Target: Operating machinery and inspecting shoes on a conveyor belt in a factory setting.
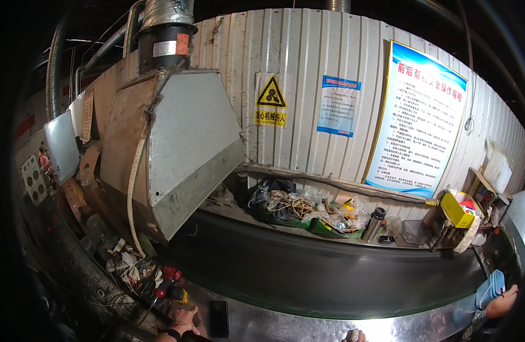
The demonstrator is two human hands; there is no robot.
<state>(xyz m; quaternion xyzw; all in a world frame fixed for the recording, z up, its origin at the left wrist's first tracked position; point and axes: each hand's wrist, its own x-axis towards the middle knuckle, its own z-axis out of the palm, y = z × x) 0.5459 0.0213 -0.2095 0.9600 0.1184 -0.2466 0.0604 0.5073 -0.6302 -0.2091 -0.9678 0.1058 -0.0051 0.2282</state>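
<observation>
Steel edging (274,326) is seen along the dark belt (331,279), and on it a black phone (219,319) is laid flat just beside the left hand (184,321), whose fingers are spread apart with nothing seen gripped, near a yellow-and-black item (182,295). By the lower edge the right hand (360,336) is mostly cut off — whether anything is held by it cannot be told. Work appears barely begun or paused — no finished piece can be made out, and what is left cannot be judged

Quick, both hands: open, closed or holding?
Left hand: open, beside the black phone.
Right hand: mostly cut off by lower edge; can't tell.
</observation>
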